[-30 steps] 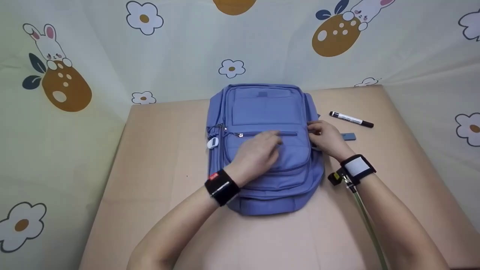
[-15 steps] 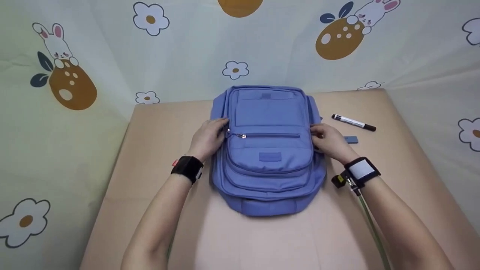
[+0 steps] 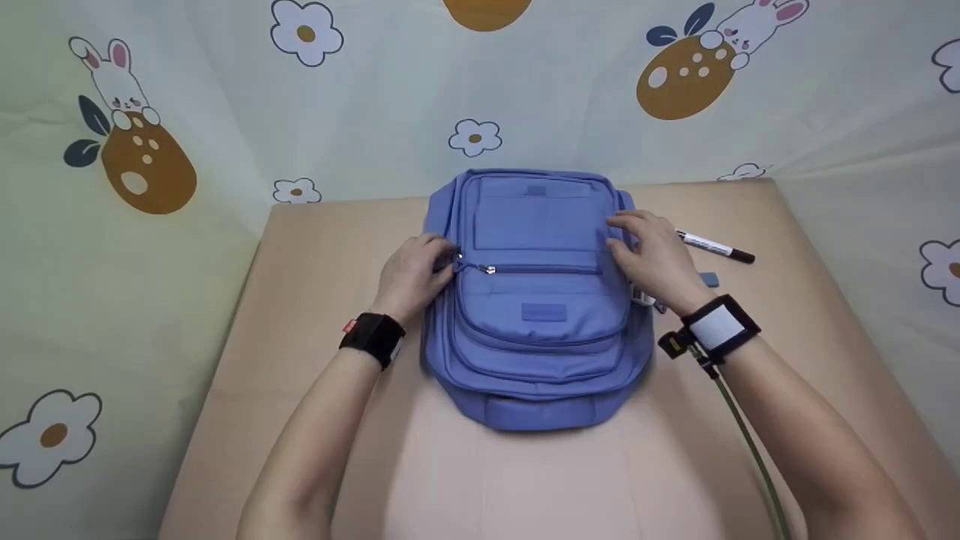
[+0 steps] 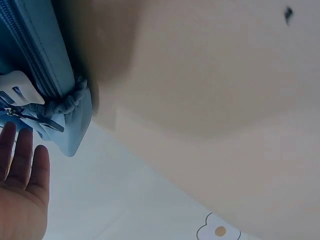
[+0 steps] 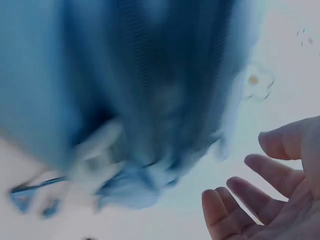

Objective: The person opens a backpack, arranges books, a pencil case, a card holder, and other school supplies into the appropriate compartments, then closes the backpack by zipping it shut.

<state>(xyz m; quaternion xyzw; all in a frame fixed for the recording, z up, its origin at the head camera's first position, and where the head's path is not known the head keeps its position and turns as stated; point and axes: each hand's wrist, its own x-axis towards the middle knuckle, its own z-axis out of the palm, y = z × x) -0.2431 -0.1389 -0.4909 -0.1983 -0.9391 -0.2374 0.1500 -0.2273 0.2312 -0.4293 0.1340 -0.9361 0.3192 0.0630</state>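
A blue backpack [image 3: 544,225] lies front up on the table, with a short zipper [image 3: 547,269] across its front. My left hand [image 3: 411,276] is at the backpack's left side, fingertips right by a zipper pull [image 3: 460,262]. In the left wrist view its visible fingers [image 4: 21,155] are straight, close to the zipper pulls and a white tag [image 4: 20,89]; thumb and index finger are out of that view. My right hand [image 3: 658,255] is raised over the backpack's right edge. Its fingers [image 5: 250,195] are spread and hold nothing. The backpack's side is blurred in the right wrist view.
A white marker [image 3: 716,246] with black ends lies on the table right of the backpack, partly behind my right hand. Nearer lies a small blue-grey block [image 3: 709,280]. A patterned cloth [image 3: 390,97] hangs behind the table. A green cable [image 3: 746,435] runs from my right wrist.
My left hand moved from over the backpack's front to its left side, where it stays. My right hand has lifted from the right side, its fingers spreading. The backpack stays put.
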